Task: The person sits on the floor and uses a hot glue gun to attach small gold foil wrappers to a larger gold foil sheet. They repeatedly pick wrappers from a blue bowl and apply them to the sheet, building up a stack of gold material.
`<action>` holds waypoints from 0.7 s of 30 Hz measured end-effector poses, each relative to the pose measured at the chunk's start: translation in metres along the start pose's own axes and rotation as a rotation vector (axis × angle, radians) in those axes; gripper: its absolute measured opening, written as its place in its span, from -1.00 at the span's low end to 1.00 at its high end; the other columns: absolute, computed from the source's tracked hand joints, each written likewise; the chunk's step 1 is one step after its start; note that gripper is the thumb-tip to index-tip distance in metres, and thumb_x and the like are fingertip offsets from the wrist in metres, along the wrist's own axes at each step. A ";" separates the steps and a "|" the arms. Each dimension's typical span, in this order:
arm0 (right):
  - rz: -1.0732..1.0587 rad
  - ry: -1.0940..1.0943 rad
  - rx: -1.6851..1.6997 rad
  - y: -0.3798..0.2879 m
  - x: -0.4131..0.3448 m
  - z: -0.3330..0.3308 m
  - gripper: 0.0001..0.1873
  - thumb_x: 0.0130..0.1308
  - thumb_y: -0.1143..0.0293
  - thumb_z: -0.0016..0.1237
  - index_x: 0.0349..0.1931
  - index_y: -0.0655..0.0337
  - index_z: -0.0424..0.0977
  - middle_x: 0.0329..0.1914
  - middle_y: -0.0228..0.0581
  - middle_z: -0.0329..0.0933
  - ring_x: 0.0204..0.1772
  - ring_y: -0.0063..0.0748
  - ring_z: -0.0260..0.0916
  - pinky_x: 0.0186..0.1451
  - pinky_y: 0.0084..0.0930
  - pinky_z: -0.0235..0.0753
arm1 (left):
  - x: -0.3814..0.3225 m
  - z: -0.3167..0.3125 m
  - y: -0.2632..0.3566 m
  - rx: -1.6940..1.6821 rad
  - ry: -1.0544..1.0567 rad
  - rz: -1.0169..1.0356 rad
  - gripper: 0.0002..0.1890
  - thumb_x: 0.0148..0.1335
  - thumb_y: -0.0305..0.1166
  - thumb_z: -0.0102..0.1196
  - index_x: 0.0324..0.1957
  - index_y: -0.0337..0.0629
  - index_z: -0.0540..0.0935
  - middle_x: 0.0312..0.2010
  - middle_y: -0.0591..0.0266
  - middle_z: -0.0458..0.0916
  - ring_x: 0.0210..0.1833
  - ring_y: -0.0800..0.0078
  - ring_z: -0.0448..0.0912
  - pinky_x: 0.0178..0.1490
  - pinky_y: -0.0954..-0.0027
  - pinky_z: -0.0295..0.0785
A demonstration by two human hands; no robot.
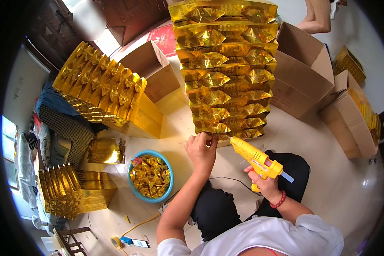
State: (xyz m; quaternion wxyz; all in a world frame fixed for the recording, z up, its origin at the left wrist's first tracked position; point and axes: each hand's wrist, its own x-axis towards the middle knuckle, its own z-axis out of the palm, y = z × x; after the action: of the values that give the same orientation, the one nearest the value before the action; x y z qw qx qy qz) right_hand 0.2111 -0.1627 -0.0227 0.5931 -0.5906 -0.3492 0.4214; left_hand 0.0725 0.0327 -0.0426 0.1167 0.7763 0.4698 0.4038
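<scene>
A tall stack of gold foil paper pieces (227,76), with folded foil ingot shapes along its face, stands before me. My left hand (203,150) has its fingertips at the stack's lower edge; whether they pinch a piece cannot be told. My right hand (264,182) grips a yellow hot glue gun (254,156), its nozzle close to the same edge, just right of my left fingers. A clear glue stick (287,177) juts from the gun's rear. To the left, a blue plastic basin (171,188) holds many folded gold foil pieces (150,176).
More gold foil stacks (147,118) (96,192) stand at left. Open cardboard boxes (302,83) (348,128) (166,80) lie beyond and at right. A phone (140,243), a tape roll (116,242) and a black cord (230,179) are on the tiled floor. Another person's leg (316,16) shows at upper right.
</scene>
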 end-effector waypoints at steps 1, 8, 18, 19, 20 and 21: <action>0.003 0.005 0.007 -0.001 0.001 0.000 -0.78 0.34 0.45 0.10 -0.06 0.31 0.49 -0.17 -0.31 0.60 -0.08 -0.48 0.56 0.02 -0.51 0.54 | 0.001 -0.001 0.001 -0.005 -0.004 -0.011 -0.81 -0.01 -0.41 0.37 -0.51 -0.05 0.55 -0.58 0.42 0.53 -0.39 0.35 0.45 -0.16 0.29 0.24; 0.035 -0.023 -0.026 0.013 -0.001 -0.004 -0.77 0.33 0.47 0.07 -0.03 0.28 0.49 -0.16 -0.35 0.59 -0.23 -0.66 0.47 -0.17 -0.63 0.49 | -0.005 -0.025 -0.023 -0.156 0.092 -0.134 -0.86 0.09 -0.38 0.34 -0.39 -0.11 0.62 -0.61 0.30 0.51 -0.46 0.39 0.43 -0.30 0.32 0.29; -0.218 -0.162 -0.307 0.024 0.003 0.033 -0.78 0.27 0.41 0.16 -0.15 0.27 0.48 -0.24 -0.31 0.49 -0.30 -0.38 0.41 -0.19 -0.47 0.45 | -0.179 -0.051 -0.204 -0.430 0.235 -0.772 -0.85 0.35 -0.41 0.07 -0.14 -0.29 0.56 -0.36 0.35 0.55 -0.33 0.63 0.46 -0.24 0.54 0.38; -0.301 -0.154 -0.393 0.033 0.007 0.035 -0.78 0.22 0.42 0.19 -0.21 0.27 0.47 -0.29 -0.27 0.46 -0.33 -0.29 0.40 -0.22 -0.44 0.43 | -0.194 -0.048 -0.217 -0.406 0.186 -0.743 -0.84 0.34 -0.42 0.08 -0.13 -0.29 0.57 -0.37 0.35 0.56 -0.33 0.63 0.47 -0.25 0.54 0.38; -0.383 -0.130 -0.478 0.044 0.012 0.035 -0.77 0.17 0.43 0.22 -0.27 0.27 0.45 -0.33 -0.22 0.44 -0.36 -0.20 0.38 -0.25 -0.41 0.41 | -0.196 -0.050 -0.221 -0.463 0.161 -0.783 -0.85 0.34 -0.43 0.07 -0.12 -0.29 0.58 -0.36 0.34 0.57 -0.33 0.63 0.48 -0.24 0.54 0.39; -0.333 -0.149 -0.490 0.039 0.012 0.041 -0.76 0.15 0.41 0.23 -0.25 0.26 0.47 -0.35 -0.20 0.42 -0.33 -0.15 0.42 -0.26 -0.38 0.41 | -0.186 -0.054 -0.220 -0.522 0.141 -0.822 -0.85 0.35 -0.45 0.06 -0.11 -0.29 0.59 -0.36 0.33 0.58 -0.32 0.63 0.50 -0.23 0.54 0.40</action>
State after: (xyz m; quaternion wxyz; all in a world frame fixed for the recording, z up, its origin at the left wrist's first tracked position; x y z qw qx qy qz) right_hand 0.1747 -0.1371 -0.0605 0.4668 -0.6182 -0.5748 0.2637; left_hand -0.1502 -0.0144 -0.2273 0.4249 0.4424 0.6272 0.4800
